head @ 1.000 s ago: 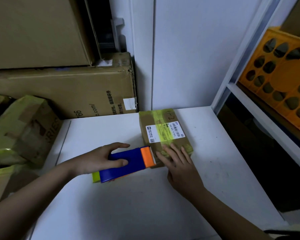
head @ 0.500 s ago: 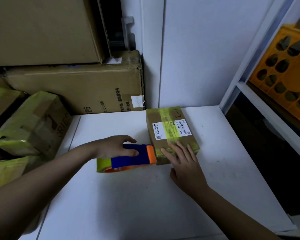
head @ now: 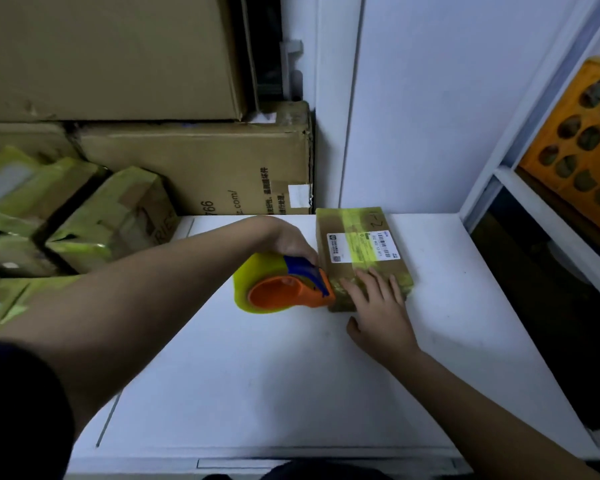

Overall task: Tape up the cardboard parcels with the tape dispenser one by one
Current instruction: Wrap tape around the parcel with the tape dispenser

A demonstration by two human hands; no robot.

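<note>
White desk (head: 291,375) fills the view, with the small parcel (head: 357,251) at its far edge by the wall; the tape dispenser (head: 284,289) meets the parcel's near left corner. To tape well, press the blade firmly and pull flat along the seam; the left hand (head: 291,242) clasps the dispenser's handle, while the right hand (head: 378,306) lies flat, fingers straight, steadying the parcel; taped boxes (head: 84,220) sit well to the left.

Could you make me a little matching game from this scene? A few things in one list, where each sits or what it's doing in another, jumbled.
Things:
1. tape dispenser
2. small parcel
3. orange crate
4. right hand

States:
A. on the shelf at right
B. fingers flat on the parcel's near end
C. gripped by the left hand
D. lying on the white table

Pairs: 1-C, 2-D, 3-A, 4-B
</note>
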